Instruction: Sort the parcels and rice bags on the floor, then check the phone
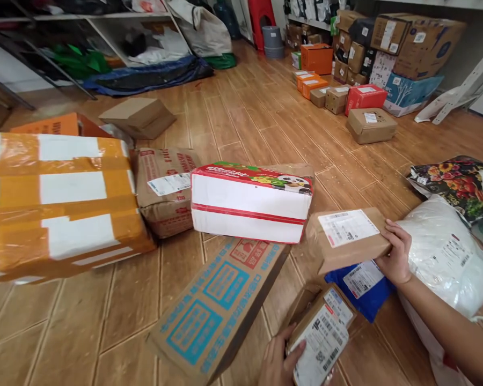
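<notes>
My right hand (396, 254) grips the right end of a small brown cardboard box (314, 238) with a white shipping label on its top. Lower down, my left hand (279, 356) is wrapped round another small cardboard box (322, 332), whose labels face up. Behind that one shows part of a further brown box (301, 300). A blue mailer bag (358, 292) with a white label lies on the floor beneath the right hand's box. To the left are a long carton with blue print (221, 305) and a white box with a red panda top (251, 201).
A large orange-taped white box (64, 198) and a brown printed parcel (167, 206) stand at the left. White plastic parcels (446, 252) and a flower-patterned bag (454, 182) lie at the right. Stacked boxes (356, 59) line the back right, below a shelf. A blue tarp (153, 75) lies back left.
</notes>
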`<state>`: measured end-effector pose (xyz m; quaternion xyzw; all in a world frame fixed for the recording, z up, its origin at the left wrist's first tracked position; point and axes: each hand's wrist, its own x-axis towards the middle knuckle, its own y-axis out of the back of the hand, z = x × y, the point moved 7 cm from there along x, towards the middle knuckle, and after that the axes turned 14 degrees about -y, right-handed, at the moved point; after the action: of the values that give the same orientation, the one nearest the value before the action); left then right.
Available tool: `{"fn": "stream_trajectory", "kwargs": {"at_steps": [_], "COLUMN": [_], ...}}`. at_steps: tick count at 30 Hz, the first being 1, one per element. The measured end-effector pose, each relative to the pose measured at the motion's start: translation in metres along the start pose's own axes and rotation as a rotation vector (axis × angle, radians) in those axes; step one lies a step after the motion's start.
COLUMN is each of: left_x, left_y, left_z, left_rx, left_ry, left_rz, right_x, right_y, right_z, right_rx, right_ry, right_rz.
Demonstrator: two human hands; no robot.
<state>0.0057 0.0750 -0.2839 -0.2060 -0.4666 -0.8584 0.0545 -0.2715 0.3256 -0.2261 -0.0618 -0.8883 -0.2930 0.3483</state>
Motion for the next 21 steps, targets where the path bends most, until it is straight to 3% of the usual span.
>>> {"fn": "stream_trajectory", "kwargs": {"at_steps": [5, 9, 12, 14, 17, 19, 21], "left_x": [0.036, 0.037, 0.034, 0.041, 0.06, 0.074, 0.089], "left_y": [0.011, 0.013, 0.016, 0.021, 0.025, 0.021, 0.017], "left_z": [0.025, 0.03, 0.03, 0.026, 0.014, 0.013, 0.017], "left_rx": [0.068, 0.078, -0.043, -0.188, -0.578, -0.796, -0.898], "left_ry": [-0.08, -0.118, -0.122, -0.018, 0.408, 0.662, 0.77], "left_rz": [-0.142, -0.105, -0.105, -0.123, -0.068, -0.064, -0.128], "right_x": [-0.024, -0.029, -0.038, -0.057, -0.093, -0.114, -0.124], "right_y": [0.038, 0.068, 0.094, 0.097, 0.084, 0.071, 0.058], "right_z": [-0.057, -0.092, -0.134, -0.169, -0.218, -0.239, -0.244], "right_rx": [0.161, 0.049, -0.02, -0.097, -0.136, -0.077, 0.057], "right_ry": [0.074, -0.061, 0.035, 0.156, 0.285, 0.304, 0.271], "right_rz": [-0.081, -0.17, -0.161, -0.182, -0.219, -0.294, -0.441]}}
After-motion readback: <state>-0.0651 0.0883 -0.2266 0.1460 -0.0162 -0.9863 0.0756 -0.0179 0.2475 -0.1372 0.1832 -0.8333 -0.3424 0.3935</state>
